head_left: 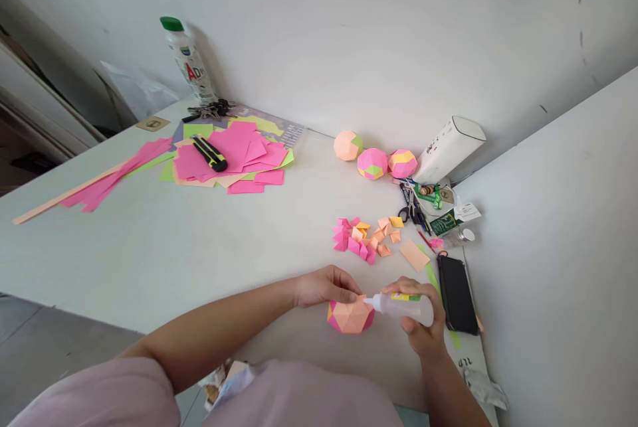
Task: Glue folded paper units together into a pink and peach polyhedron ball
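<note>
At the near edge of the white tabletop (199, 248), the left hand (323, 286) curls its fingers onto the top of a pink-and-orange paper ball (350, 321) lying between both hands, while the right hand (425, 335), wrapped around a sideways glue bottle (406, 307), points the nozzle (371, 301) leftward against the ball's upper edge.

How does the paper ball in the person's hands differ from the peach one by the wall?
The held ball is peach and pink; the wall ball is peach with a green patch. The held ball is gripped by the left hand, a glue bottle nozzle at it; the wall ball lies untouched. Both are faceted paper.
</note>
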### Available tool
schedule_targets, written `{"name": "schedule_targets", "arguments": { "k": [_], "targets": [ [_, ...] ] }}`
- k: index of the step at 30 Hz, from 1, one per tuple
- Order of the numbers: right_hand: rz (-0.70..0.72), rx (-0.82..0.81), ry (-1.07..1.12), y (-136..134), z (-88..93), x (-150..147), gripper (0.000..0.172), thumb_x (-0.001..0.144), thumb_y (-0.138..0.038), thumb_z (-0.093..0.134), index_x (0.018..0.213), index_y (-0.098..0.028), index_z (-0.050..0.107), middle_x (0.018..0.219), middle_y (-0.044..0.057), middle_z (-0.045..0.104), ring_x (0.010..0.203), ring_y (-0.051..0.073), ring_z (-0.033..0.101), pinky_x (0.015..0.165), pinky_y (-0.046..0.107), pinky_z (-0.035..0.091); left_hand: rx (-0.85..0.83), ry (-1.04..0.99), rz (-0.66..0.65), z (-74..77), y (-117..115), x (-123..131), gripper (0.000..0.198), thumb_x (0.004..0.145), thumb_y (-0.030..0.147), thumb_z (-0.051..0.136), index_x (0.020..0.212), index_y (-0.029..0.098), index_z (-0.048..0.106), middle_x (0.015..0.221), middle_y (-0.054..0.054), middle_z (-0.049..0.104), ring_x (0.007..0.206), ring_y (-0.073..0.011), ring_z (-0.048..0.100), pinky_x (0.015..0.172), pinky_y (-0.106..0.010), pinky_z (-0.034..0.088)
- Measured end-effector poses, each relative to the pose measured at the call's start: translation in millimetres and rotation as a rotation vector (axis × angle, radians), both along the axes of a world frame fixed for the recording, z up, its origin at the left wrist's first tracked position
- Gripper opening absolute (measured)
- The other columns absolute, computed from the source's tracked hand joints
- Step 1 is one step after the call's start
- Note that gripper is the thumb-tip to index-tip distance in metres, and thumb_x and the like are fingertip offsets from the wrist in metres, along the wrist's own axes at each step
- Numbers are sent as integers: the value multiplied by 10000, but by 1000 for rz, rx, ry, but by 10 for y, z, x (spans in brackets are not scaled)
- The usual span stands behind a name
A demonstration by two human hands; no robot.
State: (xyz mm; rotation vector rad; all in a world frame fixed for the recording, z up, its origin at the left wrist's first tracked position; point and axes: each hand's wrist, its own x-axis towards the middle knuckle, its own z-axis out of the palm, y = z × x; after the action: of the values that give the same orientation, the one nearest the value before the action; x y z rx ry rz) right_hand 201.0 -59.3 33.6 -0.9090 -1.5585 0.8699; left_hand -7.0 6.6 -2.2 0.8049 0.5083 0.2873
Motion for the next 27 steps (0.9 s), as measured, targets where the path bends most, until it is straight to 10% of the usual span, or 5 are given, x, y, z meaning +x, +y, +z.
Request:
{"name": "schedule_targets", "arguments": {
  "k": [27],
  "targets": [
    [46,-30,84,11,5,-1,296,809,-422,638,1045,-258,564,906,83,676,812,237,624,666,387,501,-15,6,0,-2,4,-3,278,588,327,799,795,152,736,792,-39,718,780,-164,630,788,-298,463]
  ]
}}
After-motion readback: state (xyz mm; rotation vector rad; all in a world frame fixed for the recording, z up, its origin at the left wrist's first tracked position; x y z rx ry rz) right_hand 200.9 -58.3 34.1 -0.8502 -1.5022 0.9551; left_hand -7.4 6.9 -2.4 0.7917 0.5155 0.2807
